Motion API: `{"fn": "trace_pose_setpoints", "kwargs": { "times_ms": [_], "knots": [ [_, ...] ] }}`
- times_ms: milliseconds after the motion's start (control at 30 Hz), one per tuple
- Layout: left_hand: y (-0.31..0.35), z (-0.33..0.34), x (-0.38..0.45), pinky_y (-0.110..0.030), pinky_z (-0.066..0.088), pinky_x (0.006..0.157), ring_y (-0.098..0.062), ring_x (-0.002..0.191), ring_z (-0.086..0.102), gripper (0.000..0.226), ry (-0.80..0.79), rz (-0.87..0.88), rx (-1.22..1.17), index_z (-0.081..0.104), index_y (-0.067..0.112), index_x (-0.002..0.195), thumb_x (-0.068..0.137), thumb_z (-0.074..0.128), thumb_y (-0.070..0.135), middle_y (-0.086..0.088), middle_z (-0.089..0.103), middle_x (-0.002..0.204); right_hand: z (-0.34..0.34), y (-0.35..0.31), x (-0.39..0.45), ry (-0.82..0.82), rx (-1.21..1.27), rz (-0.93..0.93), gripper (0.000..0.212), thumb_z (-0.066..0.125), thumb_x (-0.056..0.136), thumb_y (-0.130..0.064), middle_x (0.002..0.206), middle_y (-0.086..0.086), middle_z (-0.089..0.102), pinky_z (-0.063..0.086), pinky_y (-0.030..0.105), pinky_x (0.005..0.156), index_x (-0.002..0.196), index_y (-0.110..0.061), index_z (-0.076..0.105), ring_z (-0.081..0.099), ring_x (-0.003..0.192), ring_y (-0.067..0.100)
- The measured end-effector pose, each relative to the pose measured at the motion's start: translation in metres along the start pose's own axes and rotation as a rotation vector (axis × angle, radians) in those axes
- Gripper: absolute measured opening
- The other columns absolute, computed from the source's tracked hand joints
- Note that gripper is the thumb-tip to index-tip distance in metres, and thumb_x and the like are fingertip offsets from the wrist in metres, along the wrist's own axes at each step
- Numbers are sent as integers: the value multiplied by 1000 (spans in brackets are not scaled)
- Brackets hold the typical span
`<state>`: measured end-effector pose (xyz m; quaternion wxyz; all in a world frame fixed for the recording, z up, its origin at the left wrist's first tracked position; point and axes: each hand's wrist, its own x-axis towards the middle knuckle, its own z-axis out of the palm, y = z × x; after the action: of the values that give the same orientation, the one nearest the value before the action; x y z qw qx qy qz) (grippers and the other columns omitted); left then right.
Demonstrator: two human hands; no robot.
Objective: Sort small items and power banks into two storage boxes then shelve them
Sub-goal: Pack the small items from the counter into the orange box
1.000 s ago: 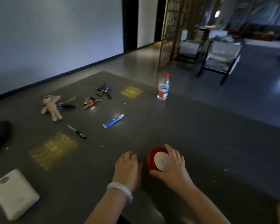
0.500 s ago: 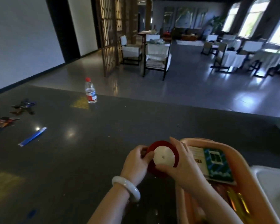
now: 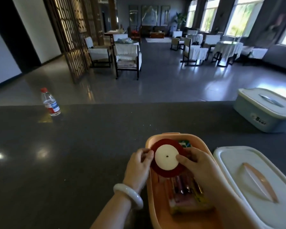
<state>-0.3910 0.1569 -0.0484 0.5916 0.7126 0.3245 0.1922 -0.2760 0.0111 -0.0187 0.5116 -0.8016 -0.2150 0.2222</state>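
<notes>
Ribbon spool (image 3: 167, 158), red with a white paper face, is held flat over the far end of the open peach storage box (image 3: 211, 164), partly inside its rim. Left hand (image 3: 139, 164) pinches the spool's edge at nine o'clock, fingers closed on it. Right hand (image 3: 195, 162) holds the opposite edge at three o'clock, thumb pressed on the white face. Both grips are clamped on the spool; neither is released.

Contents of the peach box: a green-printed packet (image 3: 185, 143) at twelve o'clock, largely hidden by the spool, and a bundle of wrapped items (image 3: 186, 194) at six o'clock whose nature cannot be made out. The box's white lid (image 3: 248, 176) with peach handle lies on the worktop (image 3: 73, 154) just beside the box at three o'clock. A second box, pale blue (image 3: 264, 111), stands with its lid on at two o'clock, well apart. A water bottle (image 3: 50, 103) stands at ten o'clock near the worktop's far edge. A bright object at the nine o'clock frame edge is too cut off to identify.

Assessment: the step in hand is placing a small item into the peach box. The spool appears not yet set down. The next move calls for lowering it onto the free space between packet and bundle, then opening both grips. The spool is wide for the remaining space, so it may need tilting or resting atop the packet. Shelving has not begun, judging by the lid lying off.
</notes>
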Motion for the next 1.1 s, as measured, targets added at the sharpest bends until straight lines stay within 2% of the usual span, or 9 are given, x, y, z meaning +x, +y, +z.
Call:
{"fn": "trace_pose_setpoints", "kwargs": {
  "times_ms": [133,233,367,467,567,633,700,867,1100],
  "knots": [
    [-6,9,-1,-22,48,79,-7,102,50,8,42,115,163,47,43,97,94,47,50,18,39,107,-13,-4,0,156,-78,-10,30,71,81,-38,90,-11,70,58,28,66,108,-30,62,68,81,8],
    [-18,14,0,-17,43,73,-4,99,49,4,34,76,133,44,45,97,95,48,45,20,36,109,-16,-8,-3,201,-234,-42,29,71,81,-41,90,-13,67,51,20,56,106,-33,60,64,79,6],
    [-32,22,4,-26,50,81,-6,101,55,6,30,-11,75,42,52,102,97,40,50,15,42,115,-2,-5,-13,105,-394,-28,26,70,80,-46,87,-21,59,41,7,43,98,-42,52,58,72,-2],
    [-35,23,6,-16,44,70,-1,96,54,7,30,-57,35,39,58,98,97,36,52,22,39,110,16,1,-17,24,-432,17,29,70,80,-46,93,-19,57,42,9,45,102,-39,51,57,71,-2],
    [-40,23,6,-10,36,62,7,90,48,27,19,-81,48,39,50,125,98,35,52,24,32,118,34,7,-20,-25,-437,91,41,68,81,-49,101,-14,53,42,10,38,115,-33,51,59,61,0],
    [-45,23,7,-9,33,63,10,88,43,44,21,-75,71,33,37,141,99,35,50,21,29,122,45,11,-23,-30,-441,103,48,66,80,-54,104,-12,54,49,13,42,119,-31,50,61,67,3],
    [-47,22,7,-8,32,64,12,87,42,46,20,-49,72,33,33,143,100,35,47,16,33,130,53,13,-26,-6,-464,78,48,65,80,-56,105,-13,56,58,22,56,119,-30,52,64,75,6],
    [-49,23,8,-9,32,71,3,105,40,48,30,-45,70,32,31,146,100,36,45,4,35,145,60,15,-32,27,-562,-42,43,65,84,-49,114,-11,63,58,26,79,122,-33,57,63,91,2],
    [-50,24,8,-10,34,71,4,95,44,47,46,-34,79,34,29,145,100,37,44,2,39,142,57,14,-36,-58,-624,-54,27,67,85,-41,96,-12,66,57,20,68,110,-37,61,63,72,-1]
  ]
}}
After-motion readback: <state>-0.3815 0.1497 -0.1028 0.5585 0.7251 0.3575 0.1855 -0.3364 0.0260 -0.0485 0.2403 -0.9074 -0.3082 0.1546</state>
